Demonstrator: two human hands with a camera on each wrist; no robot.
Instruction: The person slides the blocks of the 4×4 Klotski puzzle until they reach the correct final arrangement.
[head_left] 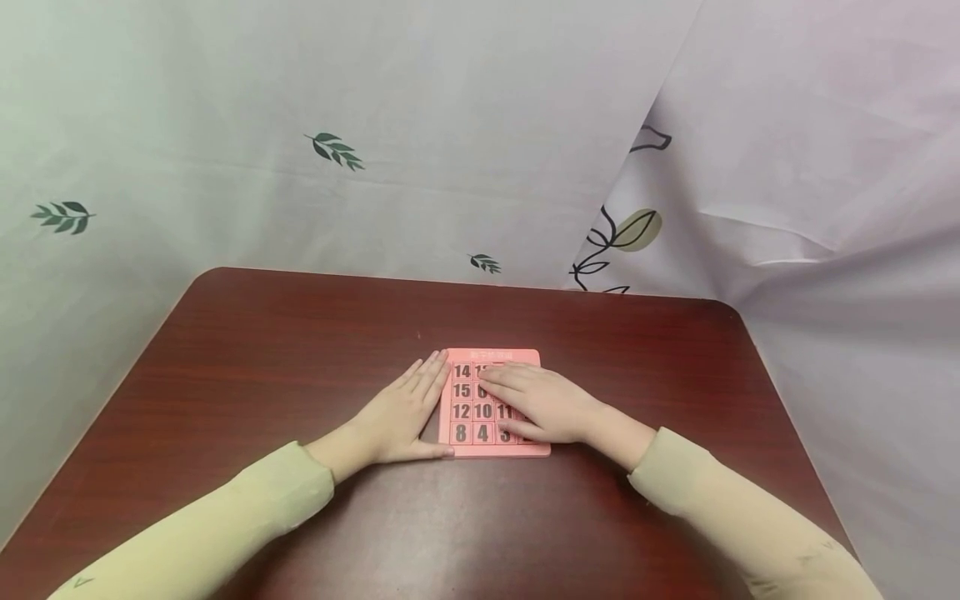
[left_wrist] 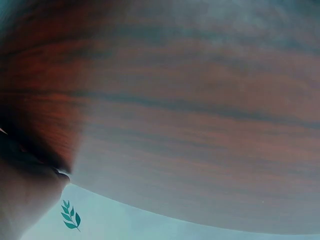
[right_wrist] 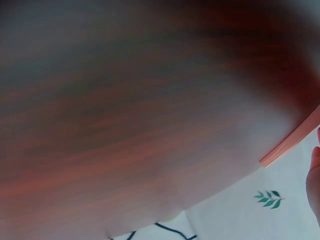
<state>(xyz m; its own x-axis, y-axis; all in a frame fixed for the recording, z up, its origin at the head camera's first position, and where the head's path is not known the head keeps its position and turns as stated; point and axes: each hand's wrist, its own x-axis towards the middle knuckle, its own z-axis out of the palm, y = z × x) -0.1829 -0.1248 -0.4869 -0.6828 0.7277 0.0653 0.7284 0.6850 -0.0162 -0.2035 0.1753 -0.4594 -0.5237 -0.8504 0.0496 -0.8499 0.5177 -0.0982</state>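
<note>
A pink sliding number puzzle [head_left: 461, 412] with black numerals lies flat on the table. My left hand [head_left: 393, 418] is beside its left edge, fingers straight along that side and thumb stretched to the near left corner. Across the puzzle's right half rests my right hand [head_left: 551, 404], its fingers extended over the tiles and covering several of them. Tiles such as 14, 15, 12 and 8 show in the left column. In the right wrist view, the puzzle's pink side [right_wrist: 290, 142] appears at the right, near part of my right hand [right_wrist: 314, 185]. The left wrist view catches only a dark, blurred part of my left hand [left_wrist: 30, 200].
The dark red wooden table [head_left: 262, 358] has rounded far corners. Behind it hangs a pale curtain [head_left: 450, 125] with green leaf prints, and a second patterned cloth [head_left: 810, 167] overlaps it at the right. Both sleeves [head_left: 225, 517] lie over the table's near part.
</note>
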